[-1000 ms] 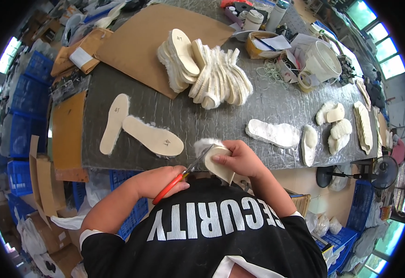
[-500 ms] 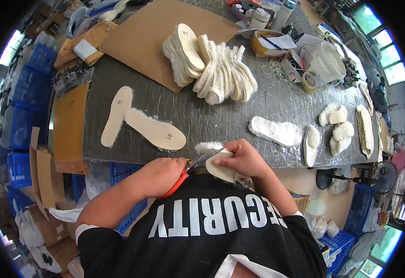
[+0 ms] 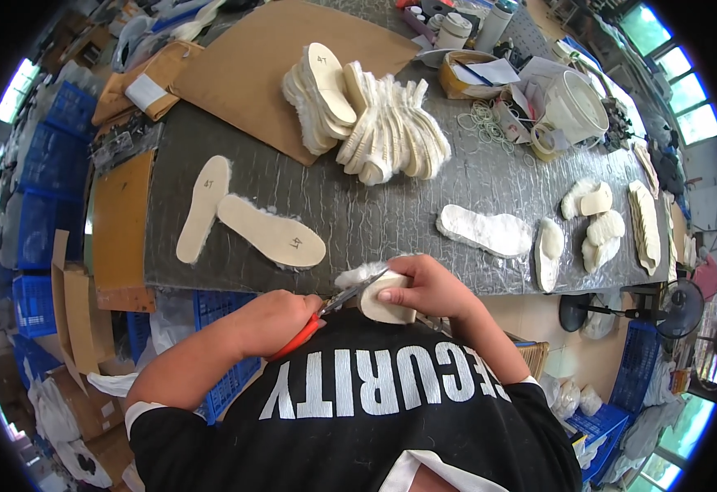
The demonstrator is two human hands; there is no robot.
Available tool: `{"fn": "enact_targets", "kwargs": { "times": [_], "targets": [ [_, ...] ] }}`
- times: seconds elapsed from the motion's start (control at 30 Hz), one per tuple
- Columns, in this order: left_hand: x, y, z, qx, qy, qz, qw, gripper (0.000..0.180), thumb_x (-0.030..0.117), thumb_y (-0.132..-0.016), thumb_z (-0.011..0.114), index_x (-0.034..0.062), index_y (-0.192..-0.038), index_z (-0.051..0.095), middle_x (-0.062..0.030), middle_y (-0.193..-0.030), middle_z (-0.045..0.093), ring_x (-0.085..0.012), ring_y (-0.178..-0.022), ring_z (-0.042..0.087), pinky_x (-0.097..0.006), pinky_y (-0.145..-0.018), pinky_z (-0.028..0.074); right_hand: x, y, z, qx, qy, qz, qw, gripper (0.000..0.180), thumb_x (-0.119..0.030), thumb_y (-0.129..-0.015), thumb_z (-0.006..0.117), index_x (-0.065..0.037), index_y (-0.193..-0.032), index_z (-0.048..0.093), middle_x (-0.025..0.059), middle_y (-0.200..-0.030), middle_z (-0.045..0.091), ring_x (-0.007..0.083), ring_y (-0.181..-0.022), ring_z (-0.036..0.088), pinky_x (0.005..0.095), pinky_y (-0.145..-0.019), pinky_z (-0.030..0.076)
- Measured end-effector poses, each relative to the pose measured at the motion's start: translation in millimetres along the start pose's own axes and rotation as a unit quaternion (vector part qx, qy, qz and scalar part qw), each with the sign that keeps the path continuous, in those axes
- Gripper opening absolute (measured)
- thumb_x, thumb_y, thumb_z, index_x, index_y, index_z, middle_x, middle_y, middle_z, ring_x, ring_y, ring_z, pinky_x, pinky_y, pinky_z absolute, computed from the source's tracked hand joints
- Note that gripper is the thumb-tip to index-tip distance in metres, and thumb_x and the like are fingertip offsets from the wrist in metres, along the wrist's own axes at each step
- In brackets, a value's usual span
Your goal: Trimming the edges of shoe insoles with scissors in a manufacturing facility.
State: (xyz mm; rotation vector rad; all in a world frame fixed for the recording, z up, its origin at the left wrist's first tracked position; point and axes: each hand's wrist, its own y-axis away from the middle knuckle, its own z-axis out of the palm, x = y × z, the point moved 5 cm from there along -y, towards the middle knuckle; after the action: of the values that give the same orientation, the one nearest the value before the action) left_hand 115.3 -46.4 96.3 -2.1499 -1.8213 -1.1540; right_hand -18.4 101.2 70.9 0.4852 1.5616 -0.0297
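Observation:
My left hand (image 3: 275, 318) grips red-handled scissors (image 3: 326, 313) whose blades point right into a cream fleece-lined insole (image 3: 385, 298). My right hand (image 3: 434, 287) holds that insole at the near table edge, just above my black shirt. White fleece fluff (image 3: 358, 274) sticks out at the blades. Two flat insoles (image 3: 270, 233) lie on the grey table (image 3: 375, 215) to the left of my hands.
A stack of fleece insoles (image 3: 375, 123) rests by a brown cardboard sheet (image 3: 268, 57) at the back. More insole pieces (image 3: 490, 231) lie at the right. A white bucket (image 3: 576, 102), tape rolls and rubber bands crowd the far right. Blue crates (image 3: 34, 205) stand on the left.
The view has shifted slightly. My hands stay at the table edge, with the scissors working along the insole's fleece edge.

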Motion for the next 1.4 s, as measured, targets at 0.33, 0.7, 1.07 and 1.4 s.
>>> {"fn": "enact_targets", "kwargs": {
  "times": [0.33, 0.7, 1.07, 1.4],
  "targets": [
    [-10, -3, 9, -0.008, 0.017, -0.052, 0.998, 0.024, 0.018, -0.083, 0.058, -0.0033, -0.091, 0.053, -0.023, -0.086, 0.06, -0.038, -0.082, 0.059, -0.041, -0.069, 0.048, 12, 3, 6, -0.01, -0.059, 0.033, 0.998, 0.022, -0.018, -0.081, 0.068, 0.002, -0.089, 0.065, -0.0014, -0.068, 0.057, 0.004, -0.064, 0.047, 0.0225, -0.057, 0.041],
    [-3, 2, 9, -0.036, -0.036, -0.016, 0.999, 0.019, 0.016, -0.085, 0.055, -0.0025, -0.082, 0.05, -0.0213, -0.067, 0.058, -0.0385, -0.07, 0.06, -0.042, -0.063, 0.048, 1, 4, 7, 0.01, -0.028, 0.038, 0.999, 0.016, -0.013, -0.079, 0.068, 0.002, -0.085, 0.064, -0.0015, -0.064, 0.055, 0.0033, -0.061, 0.046, 0.0225, -0.054, 0.04],
    [-5, 0, 9, -0.03, -0.049, 0.025, 0.998, 0.013, 0.007, -0.079, 0.048, -0.0034, -0.087, 0.049, -0.0189, -0.074, 0.061, -0.0344, -0.071, 0.062, -0.04, -0.064, 0.049, 3, 4, 13, 0.001, 0.03, 0.02, 0.999, 0.018, -0.014, -0.076, 0.07, 0.003, -0.08, 0.063, 0.0012, -0.058, 0.052, 0.0042, -0.058, 0.043, 0.0245, -0.051, 0.038],
    [-16, -9, 7, -0.049, -0.002, 0.005, 0.999, 0.021, 0.019, -0.086, 0.055, -0.0004, -0.082, 0.052, -0.0161, -0.066, 0.06, -0.0286, -0.06, 0.061, -0.037, -0.057, 0.048, 2, 8, 15, 0.043, 0.007, 0.026, 0.999, 0.018, -0.013, -0.076, 0.071, 0.003, -0.081, 0.064, 0.0028, -0.06, 0.056, 0.005, -0.06, 0.047, 0.0246, -0.054, 0.04]
  ]
}}
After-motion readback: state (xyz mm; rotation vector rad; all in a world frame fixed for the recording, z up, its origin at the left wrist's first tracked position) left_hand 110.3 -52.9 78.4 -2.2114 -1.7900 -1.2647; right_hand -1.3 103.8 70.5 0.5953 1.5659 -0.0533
